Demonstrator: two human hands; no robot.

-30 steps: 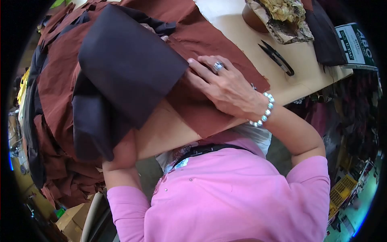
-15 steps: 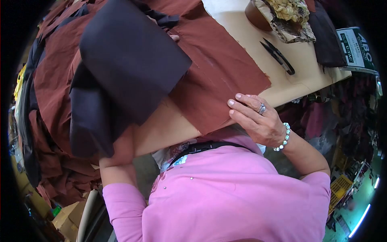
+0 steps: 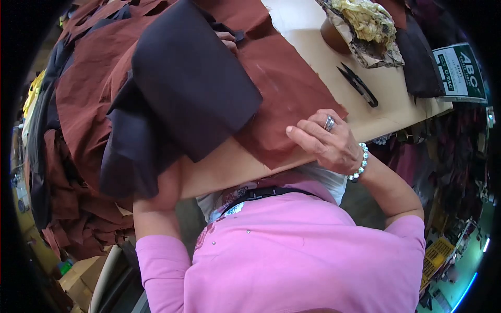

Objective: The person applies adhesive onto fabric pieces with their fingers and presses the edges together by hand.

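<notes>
A dark navy-purple cloth is draped over my left forearm and hides most of my left hand. Only its bent fingers show past the cloth's upper edge, against a rust-red cloth; they appear closed on the dark cloth. My right hand, with a ring and a beaded bracelet, is at the near right edge of the flat rust-red cloth. Its index finger points left and the other fingers curl at that edge. The thumb is hidden.
Black thread snips lie on the tan table. Behind them stands a brown pot beside crumpled paper and yellowish wrapping. Rust-red cloths heap at the left. A green-and-white ABC box is at the far right.
My right hand's fingers have gone from nearly straight to curled. The dark cloth and my left hand have shifted slightly right in view, while the table items have shifted slightly.
</notes>
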